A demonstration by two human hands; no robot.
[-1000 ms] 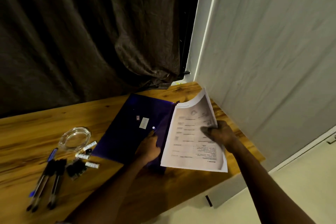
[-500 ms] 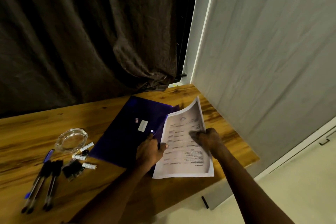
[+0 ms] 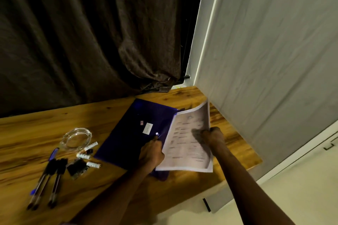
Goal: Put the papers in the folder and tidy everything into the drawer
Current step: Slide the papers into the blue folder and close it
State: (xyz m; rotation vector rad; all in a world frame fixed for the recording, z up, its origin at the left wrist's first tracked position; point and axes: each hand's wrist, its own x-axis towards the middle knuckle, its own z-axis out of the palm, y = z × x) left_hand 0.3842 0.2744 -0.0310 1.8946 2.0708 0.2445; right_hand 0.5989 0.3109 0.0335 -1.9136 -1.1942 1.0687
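Observation:
A dark blue folder (image 3: 133, 133) lies flat on the wooden desk (image 3: 36, 133), its white snap facing up near the right edge. My left hand (image 3: 150, 153) holds the folder's right edge by the snap. My right hand (image 3: 210, 137) grips a printed stack of papers (image 3: 184, 150) by its right side, the sheets curling up at the far end. The papers' left edge meets the folder's open side, next to my left hand. How far the sheets reach inside is hidden.
Left of the folder sit a glass ashtray (image 3: 76, 138), several pens (image 3: 45, 179), small white tubes (image 3: 93, 164) and black clips (image 3: 77, 167). A dark curtain (image 3: 91, 33) hangs behind the desk. A grey panel (image 3: 265, 60) stands along the desk's right side.
The papers shifted left toward the folder's open edge, then stayed about there with my right hand still on them. My left hand kept its hold at the folder's edge.

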